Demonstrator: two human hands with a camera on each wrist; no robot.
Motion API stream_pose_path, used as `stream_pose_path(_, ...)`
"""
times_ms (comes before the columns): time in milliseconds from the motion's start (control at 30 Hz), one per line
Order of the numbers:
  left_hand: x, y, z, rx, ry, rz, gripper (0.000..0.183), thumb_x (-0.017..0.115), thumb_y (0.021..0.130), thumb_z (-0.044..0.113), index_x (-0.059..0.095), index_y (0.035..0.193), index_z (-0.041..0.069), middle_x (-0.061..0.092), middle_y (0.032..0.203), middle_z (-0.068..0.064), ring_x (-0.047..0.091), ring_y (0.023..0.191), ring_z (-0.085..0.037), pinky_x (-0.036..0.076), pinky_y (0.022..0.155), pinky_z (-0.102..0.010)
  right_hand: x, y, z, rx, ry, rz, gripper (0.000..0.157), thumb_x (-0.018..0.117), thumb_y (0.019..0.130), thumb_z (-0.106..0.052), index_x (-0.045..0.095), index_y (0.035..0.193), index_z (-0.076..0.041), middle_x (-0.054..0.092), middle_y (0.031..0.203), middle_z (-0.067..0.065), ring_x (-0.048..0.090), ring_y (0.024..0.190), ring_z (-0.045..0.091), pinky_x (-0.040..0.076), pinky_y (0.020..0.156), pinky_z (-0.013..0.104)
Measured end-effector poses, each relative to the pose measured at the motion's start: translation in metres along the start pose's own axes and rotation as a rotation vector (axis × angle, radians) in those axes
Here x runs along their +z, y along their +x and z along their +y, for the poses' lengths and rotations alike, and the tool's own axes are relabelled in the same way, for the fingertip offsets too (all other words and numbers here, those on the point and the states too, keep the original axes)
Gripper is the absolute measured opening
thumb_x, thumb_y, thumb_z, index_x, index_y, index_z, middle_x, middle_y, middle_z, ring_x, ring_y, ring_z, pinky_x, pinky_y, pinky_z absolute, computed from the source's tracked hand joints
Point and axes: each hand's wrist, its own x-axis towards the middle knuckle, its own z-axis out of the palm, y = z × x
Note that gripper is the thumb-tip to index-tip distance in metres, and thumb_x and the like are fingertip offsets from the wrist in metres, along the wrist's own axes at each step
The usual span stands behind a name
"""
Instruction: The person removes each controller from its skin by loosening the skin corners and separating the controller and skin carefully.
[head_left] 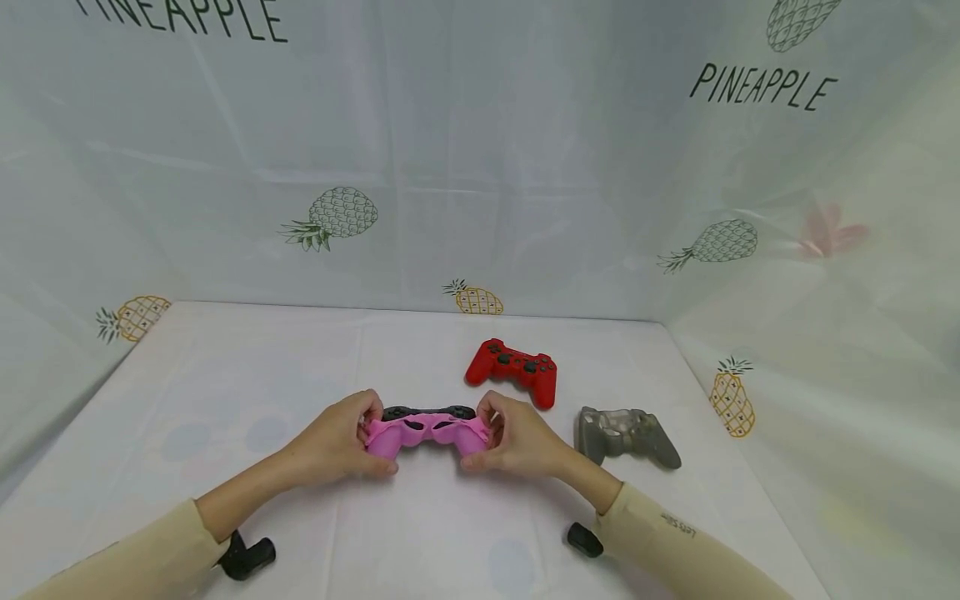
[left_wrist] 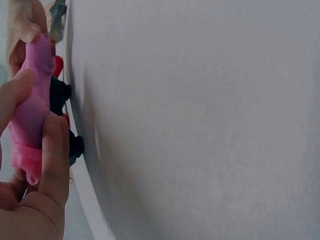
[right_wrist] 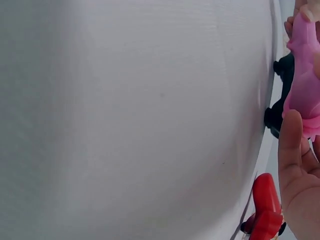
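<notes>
A black game controller (head_left: 459, 412) with a pink silicone cover (head_left: 431, 427) over its grips is held between both hands at the middle of the table. My left hand (head_left: 339, 442) grips the covered left end, thumb at the near side. At the right end, my right hand (head_left: 521, 439) grips the other handle in the same way. In the left wrist view, the pink cover (left_wrist: 32, 107) wraps the handles while dark thumbsticks (left_wrist: 76, 145) stick out bare toward the table. The right wrist view shows the cover's pink edge (right_wrist: 310, 125) bunched beside the fingers.
Behind my right hand lies a red game controller (head_left: 517, 365). A grey, patterned controller (head_left: 626, 435) is beside my right wrist. Black wrist devices (head_left: 247, 557) hang at both sleeves. A pineapple-print curtain (head_left: 525, 167) rises behind the white-covered table (head_left: 420, 542).
</notes>
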Motion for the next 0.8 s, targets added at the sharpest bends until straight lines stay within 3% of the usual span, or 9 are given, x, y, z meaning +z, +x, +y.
stream_pose_path(233, -0.0019, 0.0013, -0.0004, -0.039, -0.012, 0.027, 0.067, 0.103, 0.067, 0.031, 0.053, 0.109, 0.014, 0.055, 0.093, -0.006, 0.056, 0.08, -0.02, 0.047, 0.066, -0.031, 0.0004, 0.004, 0.0007, 0.012, 0.013, 0.016, 0.054, 0.097, 0.078, -0.035, 0.056, 0.106, -0.017, 0.062, 0.075, -0.005, 0.063, 0.071, 0.01, 0.053, 0.067, 0.028)
stream_pose_path(567, -0.0017, 0.0036, -0.0056, 0.025, 0.054, -0.001, 0.064, 0.104, 0.065, 0.033, 0.051, 0.097, 0.016, 0.051, 0.081, -0.003, 0.051, 0.074, -0.016, 0.04, 0.06, -0.026, 0.0029, 0.0067, 0.0004, -0.038, -0.061, 0.012, 0.053, 0.098, 0.076, -0.036, 0.053, 0.098, -0.022, 0.061, 0.077, -0.003, 0.058, 0.068, 0.006, 0.051, 0.064, 0.026)
stream_pose_path(800, -0.0014, 0.0043, -0.0067, -0.009, 0.04, 0.004, 0.065, 0.104, 0.065, 0.035, 0.05, 0.096, 0.016, 0.051, 0.08, -0.001, 0.051, 0.075, -0.017, 0.039, 0.061, -0.027, 0.003, 0.0077, 0.0002, -0.071, -0.097, 0.029, 0.052, 0.098, 0.076, -0.035, 0.052, 0.094, -0.021, 0.059, 0.074, -0.006, 0.057, 0.066, 0.004, 0.049, 0.061, 0.024)
